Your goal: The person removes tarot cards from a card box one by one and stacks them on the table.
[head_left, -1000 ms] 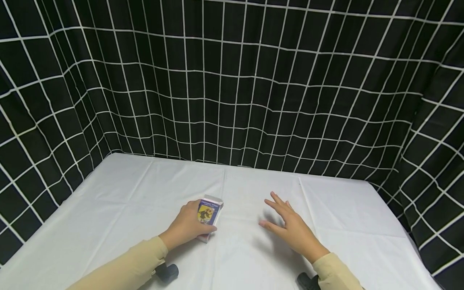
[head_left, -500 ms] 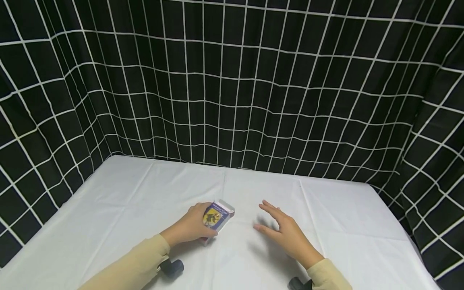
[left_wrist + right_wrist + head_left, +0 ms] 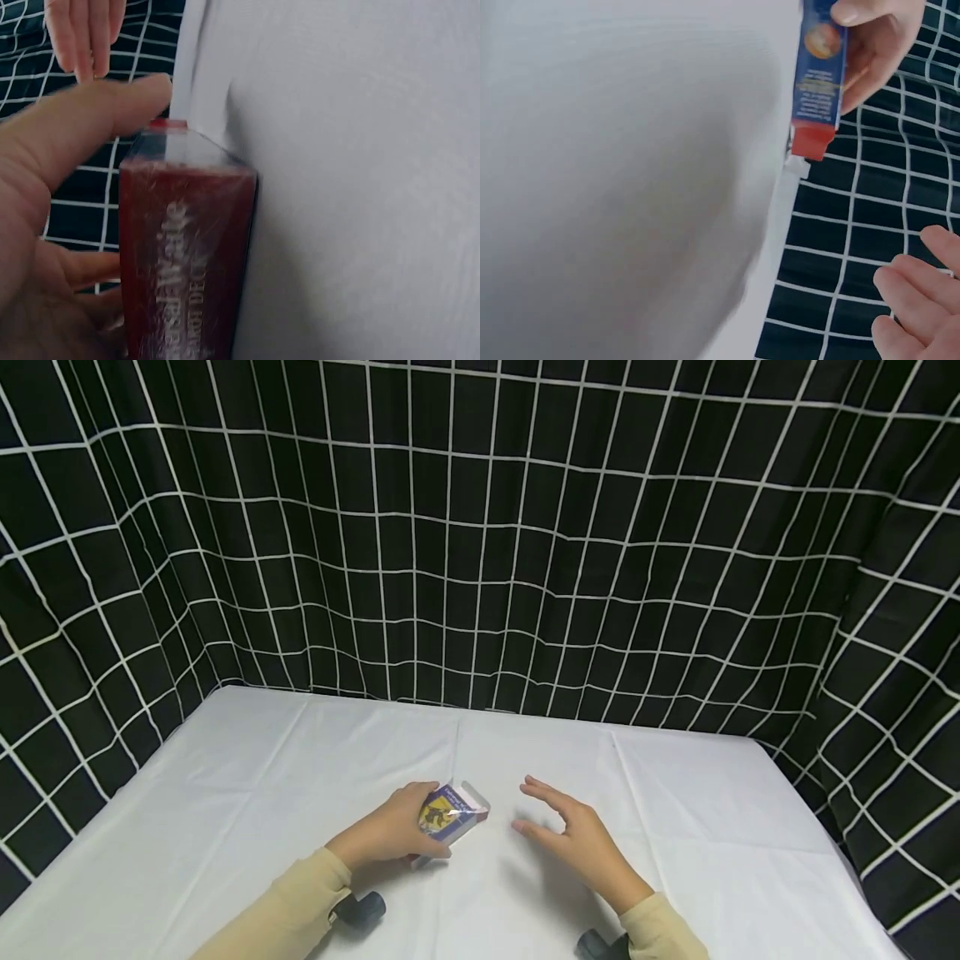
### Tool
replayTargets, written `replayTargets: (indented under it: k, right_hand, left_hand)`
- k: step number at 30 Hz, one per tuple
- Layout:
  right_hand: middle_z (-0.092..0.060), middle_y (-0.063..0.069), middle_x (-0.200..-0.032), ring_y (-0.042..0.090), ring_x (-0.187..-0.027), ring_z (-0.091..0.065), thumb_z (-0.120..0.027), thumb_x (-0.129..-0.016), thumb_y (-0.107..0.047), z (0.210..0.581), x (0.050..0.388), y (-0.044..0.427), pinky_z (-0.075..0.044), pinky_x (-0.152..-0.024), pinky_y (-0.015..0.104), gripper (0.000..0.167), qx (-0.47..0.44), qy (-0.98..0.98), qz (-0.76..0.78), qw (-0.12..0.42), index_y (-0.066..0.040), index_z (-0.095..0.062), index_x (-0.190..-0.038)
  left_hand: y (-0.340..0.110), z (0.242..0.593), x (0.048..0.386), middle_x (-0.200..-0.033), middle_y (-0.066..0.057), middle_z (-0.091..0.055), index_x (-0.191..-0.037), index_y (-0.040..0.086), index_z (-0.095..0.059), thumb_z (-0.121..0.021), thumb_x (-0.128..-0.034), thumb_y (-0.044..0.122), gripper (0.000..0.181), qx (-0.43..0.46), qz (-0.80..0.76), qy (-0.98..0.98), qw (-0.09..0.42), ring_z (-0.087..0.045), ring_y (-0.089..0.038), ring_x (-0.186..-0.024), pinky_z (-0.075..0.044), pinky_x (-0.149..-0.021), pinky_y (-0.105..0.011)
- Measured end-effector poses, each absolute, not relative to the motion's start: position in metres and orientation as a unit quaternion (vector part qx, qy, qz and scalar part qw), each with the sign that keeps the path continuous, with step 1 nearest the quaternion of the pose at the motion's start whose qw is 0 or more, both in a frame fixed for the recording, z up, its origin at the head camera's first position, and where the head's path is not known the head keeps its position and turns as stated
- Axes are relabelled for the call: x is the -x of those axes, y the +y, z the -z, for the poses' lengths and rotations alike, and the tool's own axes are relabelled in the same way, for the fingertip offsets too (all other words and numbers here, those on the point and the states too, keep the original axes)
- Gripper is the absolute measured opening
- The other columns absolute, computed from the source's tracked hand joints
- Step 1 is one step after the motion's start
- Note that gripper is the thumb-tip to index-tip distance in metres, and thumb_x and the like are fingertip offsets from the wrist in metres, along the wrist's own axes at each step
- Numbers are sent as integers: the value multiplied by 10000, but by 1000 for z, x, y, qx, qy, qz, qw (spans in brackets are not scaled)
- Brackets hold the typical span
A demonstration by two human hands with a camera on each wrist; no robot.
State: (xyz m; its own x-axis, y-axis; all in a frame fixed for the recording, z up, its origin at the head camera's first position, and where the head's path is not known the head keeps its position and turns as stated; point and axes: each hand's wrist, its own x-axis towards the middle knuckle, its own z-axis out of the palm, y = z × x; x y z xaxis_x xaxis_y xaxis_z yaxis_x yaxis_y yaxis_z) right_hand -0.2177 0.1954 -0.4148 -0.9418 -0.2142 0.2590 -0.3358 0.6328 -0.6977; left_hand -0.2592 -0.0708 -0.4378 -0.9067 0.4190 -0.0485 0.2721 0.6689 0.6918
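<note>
My left hand grips a tarot deck box, thumb on the near side and fingers on the far side. The box front is blue with a yellow picture, and a pale flap stands up at its top end, which points to the right. In the left wrist view the red side of the box carries printed lettering. The right wrist view shows a blue side of the box with a red end. To the right of the box, apart from it, my right hand holds nothing, its fingers spread.
A white cloth with fold creases covers the table. Behind it and at both sides hangs a black curtain with a white grid. A dark device sits at the left wrist, another dark device at the right.
The left hand has turned the box so its top end points further right and shifted it slightly right. My right hand has moved left, closer to the box.
</note>
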Motion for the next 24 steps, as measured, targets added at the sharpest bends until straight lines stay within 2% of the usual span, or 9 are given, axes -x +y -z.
replayTargets:
  k: [5, 12, 20, 24]
  right_hand:
    - [-556, 57, -1466, 317, -1404, -466, -734, -875, -342, 416, 216, 194, -354, -1157, 536, 508, -144, -897, -415, 57, -125, -638, -1324]
    - [-598, 47, -1422, 311, -1373, -504, -722, -887, -312, 414, 217, 192, -372, -1146, 529, 464, -142, -898, -412, 59, -129, -651, -1308]
    - [-604, 50, -1414, 279, -1374, -508, -731, -885, -271, 412, 212, 190, -386, -1147, 448, 429, -130, -884, -447, 29, -105, -668, -1276]
    - [-626, 68, -1386, 282, -1349, -535, -731, -886, -276, 412, 210, 190, -409, -1125, 416, 417, -130, -879, -457, 36, -90, -678, -1256]
  left_hand:
    - [-69, 442, 258, -1259, -137, -585, -1415, -44, -447, -870, -687, 313, 915, -178, -351, 915, 90, -545, -210, -1058, -495, -973, -456]
    - [-67, 440, 257, -1326, -153, -566, -1435, -39, -427, -833, -712, 277, 887, -194, -351, 910, 106, -533, -232, -1106, -466, -1005, -471]
    - [-65, 438, 251, -1165, -127, -606, -1366, -76, -481, -895, -649, 332, 923, -183, -318, 926, 84, -538, -228, -1031, -483, -990, -473]
    - [-65, 440, 251, -1231, -146, -597, -1385, -63, -472, -871, -669, 310, 901, -180, -325, 925, 77, -538, -239, -1057, -484, -989, -485]
